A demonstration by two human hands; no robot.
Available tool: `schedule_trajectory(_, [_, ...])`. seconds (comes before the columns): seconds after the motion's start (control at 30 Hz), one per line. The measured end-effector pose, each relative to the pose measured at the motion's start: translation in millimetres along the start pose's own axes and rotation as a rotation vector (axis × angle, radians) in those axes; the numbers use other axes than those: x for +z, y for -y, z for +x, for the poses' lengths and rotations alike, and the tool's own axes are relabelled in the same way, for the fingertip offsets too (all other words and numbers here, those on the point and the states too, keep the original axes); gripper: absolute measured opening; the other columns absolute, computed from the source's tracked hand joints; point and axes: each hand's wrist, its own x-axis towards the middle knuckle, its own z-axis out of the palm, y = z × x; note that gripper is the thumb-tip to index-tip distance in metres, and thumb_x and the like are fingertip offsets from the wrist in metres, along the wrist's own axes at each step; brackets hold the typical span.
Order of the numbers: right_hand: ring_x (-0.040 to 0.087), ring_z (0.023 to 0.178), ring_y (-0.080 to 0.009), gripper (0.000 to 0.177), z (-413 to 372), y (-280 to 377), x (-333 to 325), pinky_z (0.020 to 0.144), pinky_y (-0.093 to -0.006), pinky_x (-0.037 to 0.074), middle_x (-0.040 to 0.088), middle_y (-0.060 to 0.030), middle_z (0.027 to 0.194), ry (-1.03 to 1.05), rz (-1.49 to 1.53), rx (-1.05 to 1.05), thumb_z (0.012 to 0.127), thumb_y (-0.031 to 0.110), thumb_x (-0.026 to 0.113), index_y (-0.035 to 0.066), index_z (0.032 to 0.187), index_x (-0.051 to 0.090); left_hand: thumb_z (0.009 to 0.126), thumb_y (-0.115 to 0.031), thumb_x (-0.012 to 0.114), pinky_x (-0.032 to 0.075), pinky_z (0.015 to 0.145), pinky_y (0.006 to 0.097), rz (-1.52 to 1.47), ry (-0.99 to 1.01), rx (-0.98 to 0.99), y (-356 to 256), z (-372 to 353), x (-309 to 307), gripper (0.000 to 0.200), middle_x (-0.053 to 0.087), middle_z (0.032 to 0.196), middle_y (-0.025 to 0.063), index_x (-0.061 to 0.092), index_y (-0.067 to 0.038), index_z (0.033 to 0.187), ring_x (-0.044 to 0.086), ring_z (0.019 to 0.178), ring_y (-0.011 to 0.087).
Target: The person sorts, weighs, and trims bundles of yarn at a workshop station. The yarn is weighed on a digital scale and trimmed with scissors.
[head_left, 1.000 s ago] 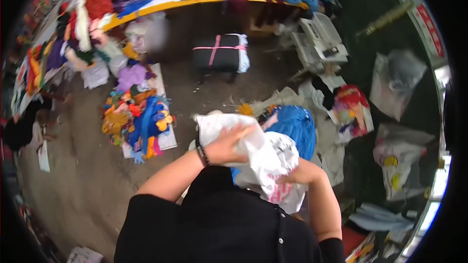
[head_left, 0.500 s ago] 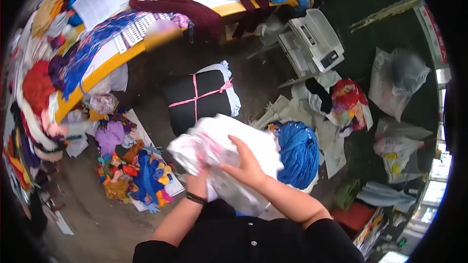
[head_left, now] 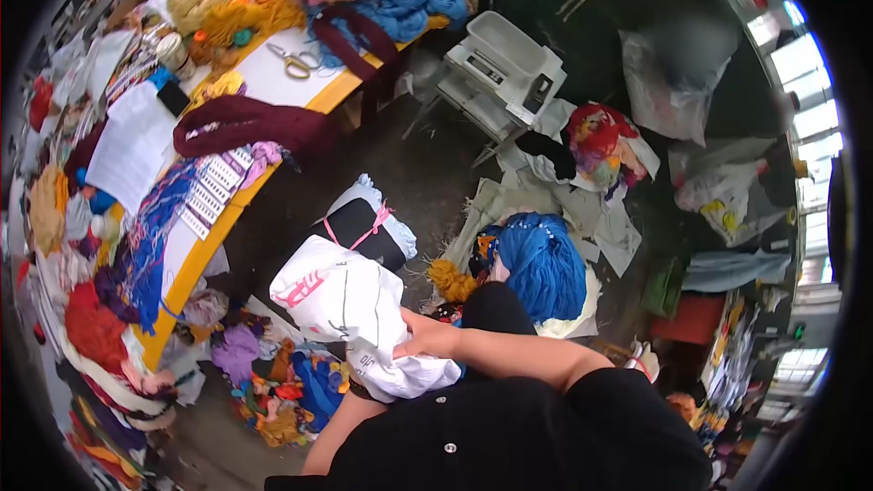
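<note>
A white plastic sack (head_left: 341,295) with red and black printing hangs bunched in front of my body. My right hand (head_left: 426,336) grips its right side, fingers pressed into the folds. Of my left arm, only the forearm and a dark band at the wrist show; the hand is hidden by the sack. Just beyond the sack lies a black bundle (head_left: 359,221) with pale blue cloth at its edge, tied with pink string. The sack covers the bundle's near part.
A yellow-edged table (head_left: 238,205) at left carries yarn, papers and scissors (head_left: 293,62). On the floor are a heap of coloured yarn (head_left: 282,382), blue yarn (head_left: 544,264) and a grey scale-like machine (head_left: 505,73). Plastic bags (head_left: 677,82) stand at right.
The sack has moved left and lower, opening out so its print shows, and it now overlaps the black bundle. My left hand has gone out of sight behind it. The view has shifted.
</note>
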Motion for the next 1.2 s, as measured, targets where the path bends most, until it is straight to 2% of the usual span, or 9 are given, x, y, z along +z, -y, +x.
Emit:
schedule_trajectory(0.17, [0.059, 0.103, -0.0156, 0.052, 17, 40, -22, 0.093, -0.0315, 0.045, 0.064, -0.0077, 0.111, -0.149, -0.024, -0.056, 0.071, 0.005, 0.078, -0.002, 0.119, 0.057, 0.095, -0.038, 0.039, 0.035, 0.105, 0.0433, 0.1, 0.179, -0.002, -23, 58, 33, 0.057, 0.043, 0.139, 0.0167, 0.036, -0.002, 0.139, 0.043, 0.127, 0.0336])
schedule_trajectory(0.4, [0.066, 0.09, -0.0194, 0.041, 32, 65, -145, 0.08, -0.0331, 0.053, 0.067, -0.0118, 0.102, -0.583, 0.067, 0.032, 0.073, 0.009, 0.076, -0.003, 0.109, 0.062, 0.092, -0.051, 0.05, 0.046, 0.089, 0.0395, 0.893, -0.754, 0.156, -43, 99, 52, 0.06, 0.051, 0.131, 0.0111, 0.041, -0.009, 0.135, 0.053, 0.112, 0.0242])
schedule_trajectory(0.53, [0.066, 0.093, -0.0268, 0.043, 80, 72, -292, 0.083, -0.0395, 0.053, 0.065, -0.0154, 0.106, -0.621, 0.652, -0.087, 0.079, 0.003, 0.069, -0.004, 0.119, 0.054, 0.092, -0.031, 0.058, 0.049, 0.073, 0.0258, 0.919, -0.897, 0.197, -41, 97, -16, 0.029, 0.063, 0.103, 0.0075, 0.06, -0.008, 0.108, 0.061, 0.086, 0.0172])
schedule_trajectory(0.77, [0.062, 0.102, -0.0266, 0.032, 241, -48, -591, 0.088, -0.0405, 0.049, 0.063, -0.0137, 0.112, -0.558, 0.66, 0.099, 0.085, 0.019, 0.061, 0.01, 0.116, 0.061, 0.093, -0.03, 0.057, 0.048, 0.069, 0.0271, 0.799, -1.417, -0.097, 42, 106, -77, 0.028, 0.062, 0.101, 0.0083, 0.058, -0.007, 0.109, 0.058, 0.081, 0.0169])
schedule_trajectory(0.83, [0.062, 0.101, -0.0294, 0.043, 255, -27, -641, 0.087, -0.0406, 0.049, 0.064, -0.0161, 0.11, -0.46, -1.35, 0.17, 0.077, 0.033, 0.068, 0.013, 0.115, 0.061, 0.093, -0.029, 0.057, 0.047, 0.068, 0.0275, 0.75, -1.501, -0.172, 52, 123, -75, 0.028, 0.062, 0.1, 0.0085, 0.058, -0.006, 0.109, 0.058, 0.079, 0.0168])
schedule_trajectory(0.9, [0.06, 0.105, -0.0309, 0.052, 296, -18, -697, 0.09, -0.0394, 0.048, 0.064, -0.0159, 0.112, -0.574, -1.4, 0.421, 0.074, 0.046, 0.064, 0.022, 0.119, 0.06, 0.093, -0.029, 0.057, 0.047, 0.067, 0.0279, 0.71, -1.561, -0.229, 54, 144, -72, 0.028, 0.062, 0.099, 0.0087, 0.057, -0.006, 0.109, 0.057, 0.078, 0.0167])
schedule_trajectory(1.03, [0.038, 0.13, -0.0366, 0.11, 344, 8, -773, 0.107, -0.0412, 0.033, 0.036, -0.0278, 0.14, -1.442, -0.268, -0.204, 0.069, 0.05, 0.078, -0.005, 0.143, 0.02, 0.093, -0.028, 0.057, 0.046, 0.064, 0.0286, 0.718, -1.591, -0.306, 42, 180, -77, 0.028, 0.061, 0.097, 0.0091, 0.056, -0.006, 0.109, 0.055, 0.074, 0.0166])
schedule_trajectory(1.1, [0.025, 0.137, -0.0376, 0.12, 352, 9, -791, 0.113, -0.0406, 0.022, 0.03, -0.0297, 0.143, -1.469, -0.542, 0.221, 0.062, 0.058, 0.078, -0.007, 0.144, 0.017, 0.093, -0.027, 0.057, 0.045, 0.063, 0.029, 0.714, -1.578, -0.3, 36, 193, -82, 0.028, 0.061, 0.097, 0.0093, 0.055, -0.005, 0.11, 0.054, 0.073, 0.0165])
schedule_trajectory(1.2, [0.02, 0.139, -0.0372, 0.117, 333, -10, -759, 0.115, -0.0394, 0.02, 0.026, -0.0272, 0.147, -1.456, -0.697, 0.349, 0.062, 0.055, 0.077, -0.007, 0.143, 0.02, 0.093, -0.027, 0.056, 0.045, 0.062, 0.0296, 0.691, -1.538, -0.267, 32, 209, -92, 0.027, 0.061, 0.095, 0.0096, 0.055, -0.005, 0.11, 0.053, 0.07, 0.0164])
